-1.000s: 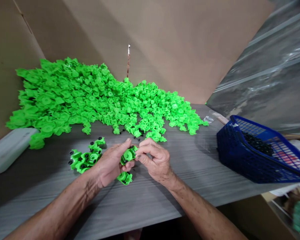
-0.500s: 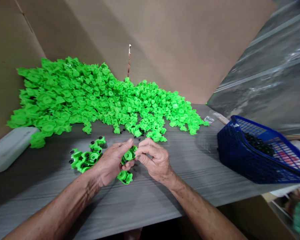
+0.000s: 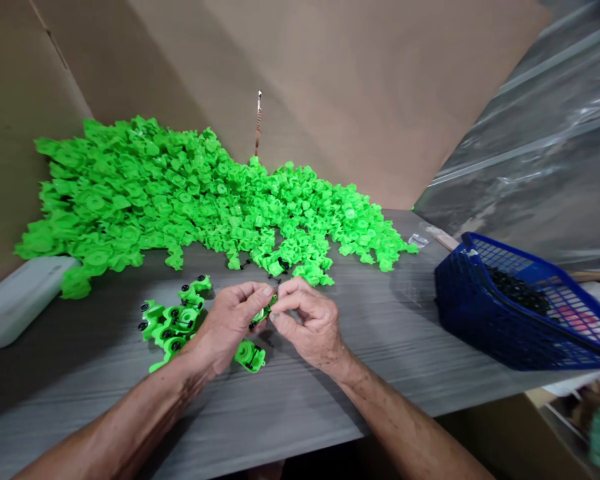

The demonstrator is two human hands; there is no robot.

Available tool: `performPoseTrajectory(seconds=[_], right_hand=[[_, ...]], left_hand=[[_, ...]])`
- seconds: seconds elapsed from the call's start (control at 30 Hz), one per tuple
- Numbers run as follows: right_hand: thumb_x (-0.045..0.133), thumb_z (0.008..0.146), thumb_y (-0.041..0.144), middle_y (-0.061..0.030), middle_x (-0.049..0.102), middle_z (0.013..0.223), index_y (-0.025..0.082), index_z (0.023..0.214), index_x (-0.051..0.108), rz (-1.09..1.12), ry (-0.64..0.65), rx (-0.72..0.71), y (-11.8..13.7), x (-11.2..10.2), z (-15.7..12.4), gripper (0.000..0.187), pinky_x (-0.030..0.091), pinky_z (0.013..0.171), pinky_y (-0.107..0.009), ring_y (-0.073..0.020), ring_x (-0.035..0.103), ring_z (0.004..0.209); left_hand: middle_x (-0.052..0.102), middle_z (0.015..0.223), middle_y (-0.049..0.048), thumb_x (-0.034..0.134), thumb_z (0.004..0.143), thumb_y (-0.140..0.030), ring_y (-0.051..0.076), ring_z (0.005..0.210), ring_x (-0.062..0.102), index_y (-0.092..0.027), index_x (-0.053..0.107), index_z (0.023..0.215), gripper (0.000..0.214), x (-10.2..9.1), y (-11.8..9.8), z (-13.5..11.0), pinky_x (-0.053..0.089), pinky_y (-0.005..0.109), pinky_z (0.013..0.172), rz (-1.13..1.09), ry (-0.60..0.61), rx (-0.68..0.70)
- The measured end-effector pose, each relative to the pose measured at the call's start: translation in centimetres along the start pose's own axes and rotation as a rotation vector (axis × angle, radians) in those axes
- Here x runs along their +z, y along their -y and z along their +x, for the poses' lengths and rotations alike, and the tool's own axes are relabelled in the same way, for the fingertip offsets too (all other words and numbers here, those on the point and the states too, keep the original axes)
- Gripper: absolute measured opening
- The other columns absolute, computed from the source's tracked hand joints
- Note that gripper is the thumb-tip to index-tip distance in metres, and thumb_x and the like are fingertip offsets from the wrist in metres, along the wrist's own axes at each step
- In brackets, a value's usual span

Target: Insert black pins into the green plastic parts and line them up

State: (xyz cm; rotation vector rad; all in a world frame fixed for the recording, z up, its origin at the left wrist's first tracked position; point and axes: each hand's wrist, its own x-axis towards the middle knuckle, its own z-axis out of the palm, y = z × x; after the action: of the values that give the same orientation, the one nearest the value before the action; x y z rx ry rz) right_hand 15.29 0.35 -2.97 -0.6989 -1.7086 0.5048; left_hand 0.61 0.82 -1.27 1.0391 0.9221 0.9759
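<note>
My left hand (image 3: 230,321) and my right hand (image 3: 307,319) meet above the grey table (image 3: 390,333), both pinched on one small green plastic part (image 3: 261,312) with black bits on it. Only a sliver of that part shows between the fingertips. Another green part (image 3: 250,355) lies on the table just under my left hand. To the left of my left hand sits a small cluster of green parts with black wheels (image 3: 173,319). Behind the hands a big heap of green plastic parts (image 3: 195,200) spreads across the table.
A blue plastic basket (image 3: 505,313) holding small black pieces stands tilted at the table's right edge. A white container (image 3: 17,300) lies at the left. Cardboard walls (image 3: 330,87) rise behind the heap, and clear plastic sheeting (image 3: 540,147) covers something at the right.
My left hand has turned over the held part, so its fingers now cover most of it. The right hand's pinch stays in place.
</note>
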Motion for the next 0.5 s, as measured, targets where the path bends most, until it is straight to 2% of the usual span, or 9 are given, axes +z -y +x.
performPoseTrajectory(seconds=[0.23,0.3,0.4,0.5], right_hand=[[0.064,0.073,0.005,0.0002,0.059,0.079,0.019,0.073,0.062,0.117,-0.075,0.107,-0.7,0.8,-0.2,0.014,0.046,0.064,-0.025,-0.0119,0.058,0.073],[0.065,0.074,0.007,0.0002,0.058,0.079,0.019,0.073,0.062,0.149,-0.064,0.132,-0.8,0.9,-0.2,0.012,0.045,0.063,-0.024,-0.0118,0.058,0.072],[0.066,0.076,0.012,0.0,0.058,0.077,0.019,0.074,0.062,0.188,-0.045,0.152,-0.9,0.6,-0.1,0.008,0.045,0.062,-0.024,-0.012,0.057,0.071],[0.065,0.079,0.017,-0.0004,0.059,0.075,0.019,0.074,0.062,0.115,-0.094,0.137,-0.9,-0.4,0.3,0.006,0.044,0.062,-0.025,-0.0125,0.055,0.069]], left_hand=[[0.048,0.063,-0.0033,0.062,0.08,-0.05,0.007,0.054,0.038,-0.015,0.059,0.07,0.036,-0.1,0.4,-0.2,0.031,0.02,0.049,0.233,-0.078,0.181],[0.048,0.063,-0.0032,0.062,0.079,-0.049,0.008,0.055,0.038,-0.016,0.059,0.07,0.035,-0.1,0.2,-0.1,0.031,0.021,0.049,0.221,-0.087,0.179],[0.048,0.063,-0.0033,0.06,0.08,-0.051,0.009,0.055,0.039,-0.016,0.06,0.071,0.036,-0.5,-0.4,0.2,0.033,0.022,0.049,0.207,-0.04,0.141],[0.056,0.069,-0.0023,0.059,0.08,-0.048,0.011,0.061,0.047,-0.018,0.063,0.083,0.031,-1.7,-0.8,0.7,0.038,0.023,0.056,0.381,-0.005,0.166]])
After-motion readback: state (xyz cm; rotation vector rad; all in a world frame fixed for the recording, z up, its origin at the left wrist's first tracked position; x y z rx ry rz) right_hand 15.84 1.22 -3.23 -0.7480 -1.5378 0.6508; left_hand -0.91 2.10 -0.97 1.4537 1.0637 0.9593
